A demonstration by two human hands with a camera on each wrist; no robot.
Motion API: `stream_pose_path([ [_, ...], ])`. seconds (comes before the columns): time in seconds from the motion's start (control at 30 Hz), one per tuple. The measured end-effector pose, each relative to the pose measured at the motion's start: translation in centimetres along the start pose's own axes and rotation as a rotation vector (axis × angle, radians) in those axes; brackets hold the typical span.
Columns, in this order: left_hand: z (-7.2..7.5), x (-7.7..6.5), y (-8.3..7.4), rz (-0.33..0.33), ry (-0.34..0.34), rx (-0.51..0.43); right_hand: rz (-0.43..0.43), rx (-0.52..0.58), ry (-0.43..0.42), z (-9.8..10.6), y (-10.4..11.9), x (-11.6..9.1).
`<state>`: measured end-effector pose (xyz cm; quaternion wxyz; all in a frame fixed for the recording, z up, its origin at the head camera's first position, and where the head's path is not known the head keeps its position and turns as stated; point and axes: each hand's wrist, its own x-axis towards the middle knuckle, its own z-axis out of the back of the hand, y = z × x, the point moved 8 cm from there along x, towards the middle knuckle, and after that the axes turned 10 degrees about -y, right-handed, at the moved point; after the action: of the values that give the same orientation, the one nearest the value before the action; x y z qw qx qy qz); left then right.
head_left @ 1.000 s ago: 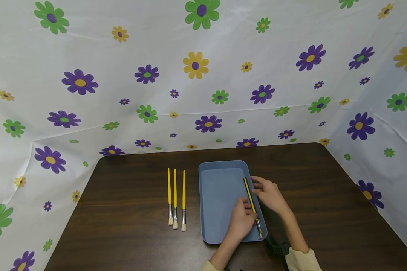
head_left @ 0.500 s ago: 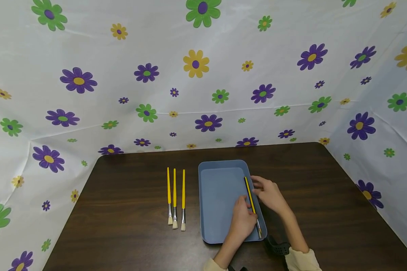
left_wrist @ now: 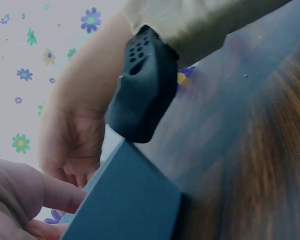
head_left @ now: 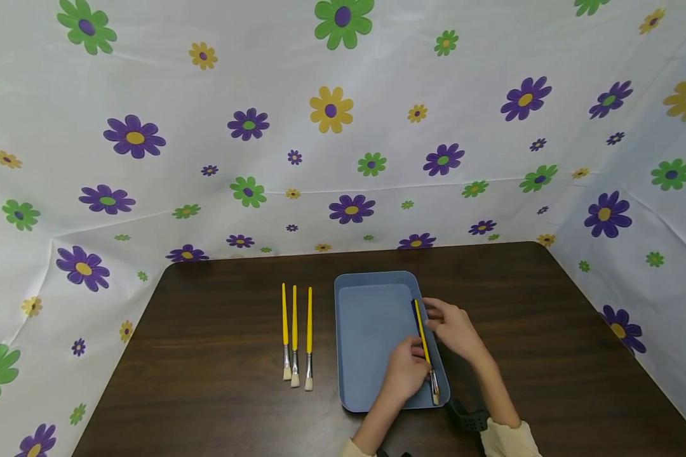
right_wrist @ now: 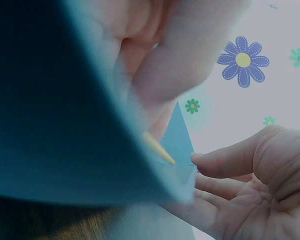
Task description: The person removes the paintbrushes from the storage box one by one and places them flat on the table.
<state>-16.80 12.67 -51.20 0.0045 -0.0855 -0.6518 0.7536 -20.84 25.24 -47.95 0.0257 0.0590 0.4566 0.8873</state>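
The blue-grey tray [head_left: 371, 317] stands on the dark table, and a yellow-handled paintbrush [head_left: 422, 330] lies along its right inner side. Close beside that brush on its left runs a dark, thin-handled one [head_left: 414, 308], partly covered. My left hand [head_left: 406, 371] reaches over the tray with curled fingers, thumb and fingers at the yellow brush's lower handle near the ferrule; their exact contact is hidden. At the tray's right wall, my right hand [head_left: 454, 327] holds the rim, thumb on the edge in the right wrist view, where a yellow handle end [right_wrist: 159, 148] also shows.
Left of the tray, three yellow-handled paintbrushes [head_left: 295, 336] lie side by side, bristles toward me. A black wrist strap [head_left: 469, 417] is on the right forearm by the tray's near right corner. A flowered cloth [head_left: 349, 152] hangs behind the table [head_left: 217, 381].
The yellow brush in the tray has shifted to the right side of the dark one, and its bristles have moved slightly left. My left hand has shifted a little; my right hand stays put.
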Motion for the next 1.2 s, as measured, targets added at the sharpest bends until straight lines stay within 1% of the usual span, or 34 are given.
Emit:
stream_pose_path([
  [0.07,0.4,0.0,0.0,0.008,-0.004,-0.042,-0.005,-0.005,0.0,0.0,0.0,0.0],
  [0.17,1.3,0.2,-0.1,0.002,-0.021,-0.088,-0.015,-0.008,0.009,-0.1,0.0,0.0],
  [0.33,3.6,0.6,-0.6,0.0,-0.056,-0.141,-0.031,-0.001,0.023,-0.2,-0.1,0.0],
  [0.43,5.1,0.8,-1.0,-0.006,-0.081,-0.156,-0.036,0.005,0.027,-0.1,-0.1,0.0],
  [0.6,6.7,1.0,-1.4,0.0,-0.104,-0.199,-0.03,0.006,0.032,-0.1,0.1,-0.1],
  [0.73,7.6,1.0,-1.6,0.008,-0.113,-0.214,-0.026,0.005,0.035,-0.2,0.1,-0.2],
  [0.9,8.5,0.9,-1.7,-0.002,-0.117,-0.23,-0.023,0.008,0.033,-0.2,0.0,-0.3],
  [1.03,9.6,0.9,-1.7,-0.013,-0.129,-0.229,-0.018,0.017,0.035,-0.3,0.0,-0.2],
  [1.2,11.0,0.9,-1.8,-0.002,-0.131,-0.235,-0.013,0.028,0.044,-0.3,0.2,-0.2],
])
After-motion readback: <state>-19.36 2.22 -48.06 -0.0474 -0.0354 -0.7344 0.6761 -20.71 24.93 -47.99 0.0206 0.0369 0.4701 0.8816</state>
